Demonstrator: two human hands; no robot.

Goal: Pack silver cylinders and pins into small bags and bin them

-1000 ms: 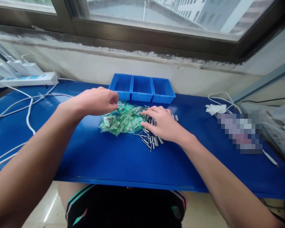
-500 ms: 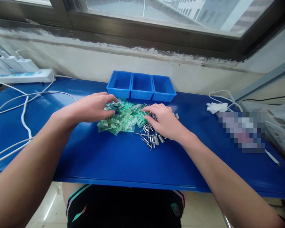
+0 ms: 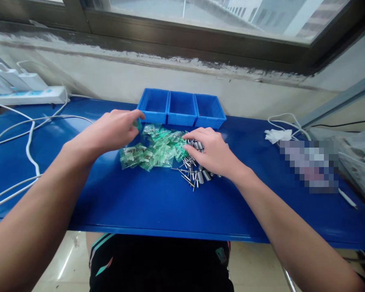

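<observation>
Left hand (image 3: 111,130) is up off the blue table (image 3: 158,202), fingertips pinched together on one small green piece (image 3: 137,124), and it hangs just in front of the leftmost blue bin (image 3: 154,106). What that piece is exactly is hard to make out at this size; it looks like one of the little clear-green packets from the heap. That heap of green packets (image 3: 152,148) lies on the table between the two hands, spread from just under the left hand across to the right fingertips.

Right hand (image 3: 211,153) is palm down, fingers loosely curled and a little apart, resting on the pile of small metal pins and cylinders (image 3: 194,172). Its fingertips touch the edge where the metal parts meet the green packets; whether any part is gripped under the palm cannot be told.

Behind the heap stand three blue bins side by side, the middle bin (image 3: 181,108) and the right bin (image 3: 209,110) touching their neighbours. White cables (image 3: 30,134) trail across the left of the table from a power strip (image 3: 27,96), and a crumpled white tissue (image 3: 276,136) sits well off to the right.
</observation>
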